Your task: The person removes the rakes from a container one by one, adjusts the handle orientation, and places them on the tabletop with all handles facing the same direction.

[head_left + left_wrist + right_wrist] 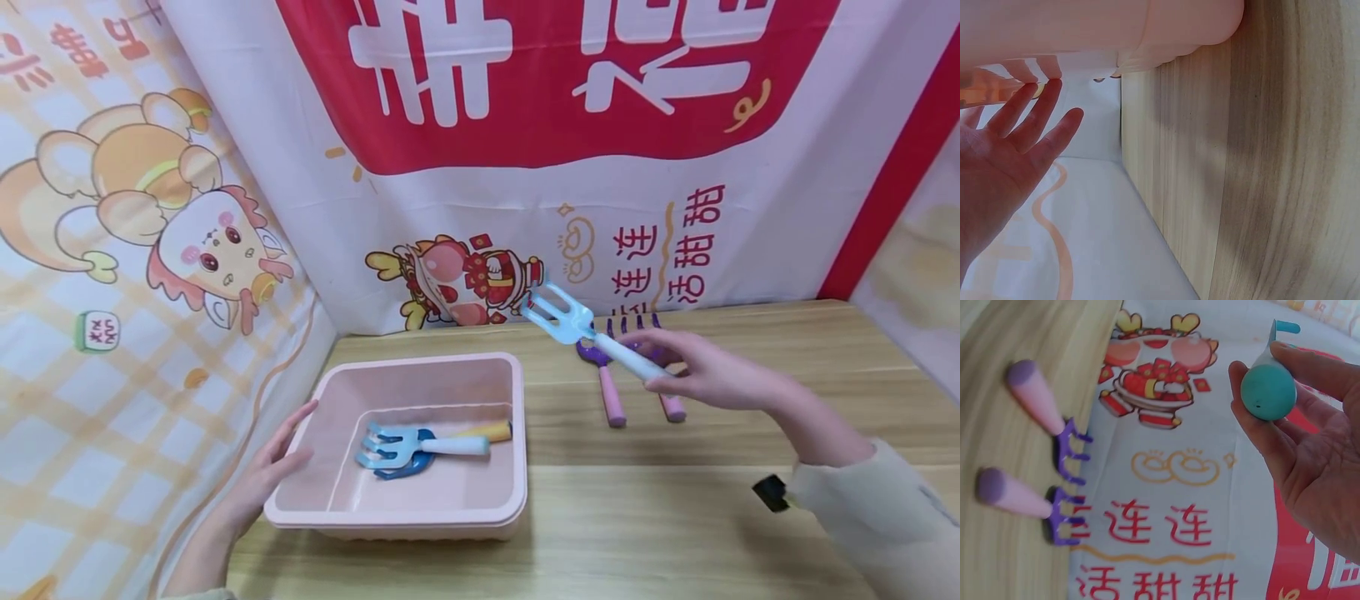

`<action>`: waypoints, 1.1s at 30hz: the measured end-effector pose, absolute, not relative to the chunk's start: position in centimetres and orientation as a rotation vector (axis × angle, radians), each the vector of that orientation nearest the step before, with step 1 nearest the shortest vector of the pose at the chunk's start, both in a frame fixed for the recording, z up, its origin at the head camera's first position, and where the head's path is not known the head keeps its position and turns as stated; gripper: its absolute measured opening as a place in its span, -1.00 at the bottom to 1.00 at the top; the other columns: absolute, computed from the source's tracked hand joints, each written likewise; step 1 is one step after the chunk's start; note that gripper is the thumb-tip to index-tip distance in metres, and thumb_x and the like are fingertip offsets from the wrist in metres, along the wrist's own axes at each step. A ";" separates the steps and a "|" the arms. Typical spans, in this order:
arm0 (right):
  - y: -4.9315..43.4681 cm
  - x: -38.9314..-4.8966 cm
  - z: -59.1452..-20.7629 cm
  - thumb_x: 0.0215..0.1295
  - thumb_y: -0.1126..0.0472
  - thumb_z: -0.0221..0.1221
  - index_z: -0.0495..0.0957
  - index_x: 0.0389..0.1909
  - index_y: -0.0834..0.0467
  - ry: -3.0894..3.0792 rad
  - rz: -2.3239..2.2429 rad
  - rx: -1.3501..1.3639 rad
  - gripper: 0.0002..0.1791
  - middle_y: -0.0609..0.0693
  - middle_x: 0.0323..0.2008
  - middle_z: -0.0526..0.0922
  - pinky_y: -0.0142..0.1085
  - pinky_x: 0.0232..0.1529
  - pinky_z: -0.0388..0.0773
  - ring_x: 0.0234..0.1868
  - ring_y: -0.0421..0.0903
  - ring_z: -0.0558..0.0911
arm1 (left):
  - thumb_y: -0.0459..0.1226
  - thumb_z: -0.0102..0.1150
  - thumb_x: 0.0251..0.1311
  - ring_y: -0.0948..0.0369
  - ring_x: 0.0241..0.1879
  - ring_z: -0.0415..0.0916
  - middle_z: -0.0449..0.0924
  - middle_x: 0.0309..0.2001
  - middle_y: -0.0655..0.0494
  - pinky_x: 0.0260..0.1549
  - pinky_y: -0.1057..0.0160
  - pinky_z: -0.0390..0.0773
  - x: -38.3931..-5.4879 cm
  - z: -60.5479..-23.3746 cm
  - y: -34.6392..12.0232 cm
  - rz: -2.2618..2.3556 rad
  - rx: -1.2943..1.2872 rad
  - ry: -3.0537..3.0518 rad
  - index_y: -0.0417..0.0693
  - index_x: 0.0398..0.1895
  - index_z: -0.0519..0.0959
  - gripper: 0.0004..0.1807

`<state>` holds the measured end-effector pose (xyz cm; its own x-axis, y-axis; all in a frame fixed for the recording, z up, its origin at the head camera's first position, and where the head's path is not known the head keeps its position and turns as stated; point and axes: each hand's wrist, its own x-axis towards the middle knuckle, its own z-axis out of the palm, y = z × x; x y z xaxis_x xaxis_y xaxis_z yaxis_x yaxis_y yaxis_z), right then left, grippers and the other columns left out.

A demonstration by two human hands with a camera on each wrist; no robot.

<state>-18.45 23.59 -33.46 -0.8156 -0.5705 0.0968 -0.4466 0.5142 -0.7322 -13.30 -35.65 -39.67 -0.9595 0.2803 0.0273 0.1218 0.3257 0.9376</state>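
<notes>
Fingers (651, 337) of the right hand (716, 375) pinch, with the thumb, the handle of a light-blue fork (628, 358), which hangs in the air above the worktop (637, 525), right of a pink tub (397, 519), its prongs pointing up and toward the tub's side. On the left hand (262, 483) the fingers are spread and slightly bent, reaching to the tub's left side; whether they bear on it firmly I cannot tell. Inside the tub a light-blue rake (393, 447) lies across a dark blue tool (408, 468), with a yellow handle (489, 431) beside them. I judge the step in hand to be carrying the fork to the tub, and the next move to call for a swing left over the rim and a release onto the tools there. In the head view the right hand partly covers the two purple-headed rakes (611, 396); the right wrist view shows both, heads and pink handles, plus the fork's rounded teal butt (1268, 392). Only the left wrist view looks along the tub's outer wall, but it hides the contents.
</notes>
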 end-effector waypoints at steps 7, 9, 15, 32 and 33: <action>26.7 -17.3 -36.4 0.24 0.34 0.28 0.31 0.33 0.18 2.631 -1.263 -0.828 -0.36 0.16 -0.05 0.55 -0.18 -0.19 0.60 -0.07 0.09 0.61 | -0.36 -0.09 0.44 0.41 0.11 0.34 0.16 0.34 0.37 -0.12 0.24 0.54 -13.2 -39.7 -35.7 1.700 0.359 2.454 0.09 0.56 -0.05 -0.31; 27.4 -17.0 -37.1 0.23 0.34 0.29 0.29 0.34 0.21 2.652 -1.255 -0.814 -0.34 0.18 -0.05 0.55 -0.22 -0.21 0.60 -0.08 0.11 0.61 | -0.36 -0.09 0.44 0.38 0.10 0.36 0.19 0.32 0.36 -0.14 0.22 0.55 -13.2 -39.7 -35.6 1.712 0.363 2.443 0.10 0.56 -0.04 -0.30; 29.6 -16.4 -39.1 0.20 0.38 0.29 0.28 0.32 0.29 2.772 -1.232 -0.719 -0.33 0.22 -0.07 0.54 -0.27 -0.22 0.56 -0.13 0.11 0.61 | -0.39 -0.09 0.43 0.36 0.09 0.38 0.24 0.27 0.37 -0.15 0.24 0.55 -13.4 -39.7 -35.5 1.728 0.390 2.436 0.09 0.56 -0.03 -0.30; 33.8 -18.4 -43.2 0.24 0.41 0.24 0.13 0.32 0.49 2.918 -1.255 -0.312 -0.30 0.60 -0.06 0.43 -0.20 -0.39 0.59 -0.13 0.42 0.56 | -0.36 -0.08 0.43 0.37 0.09 0.36 0.14 0.35 0.19 -0.15 0.23 0.55 -13.3 -39.5 -35.4 1.705 0.330 2.454 0.11 0.56 -0.03 -0.30; 33.9 -18.6 -43.4 0.25 0.40 0.24 0.13 0.31 0.50 2.924 -1.254 -0.299 -0.30 0.62 -0.06 0.43 -0.18 -0.38 0.59 -0.12 0.44 0.55 | -0.36 -0.08 0.43 0.37 0.09 0.36 0.14 0.34 0.19 -0.15 0.23 0.55 -13.3 -39.6 -35.4 1.706 0.332 2.454 0.11 0.56 -0.04 -0.30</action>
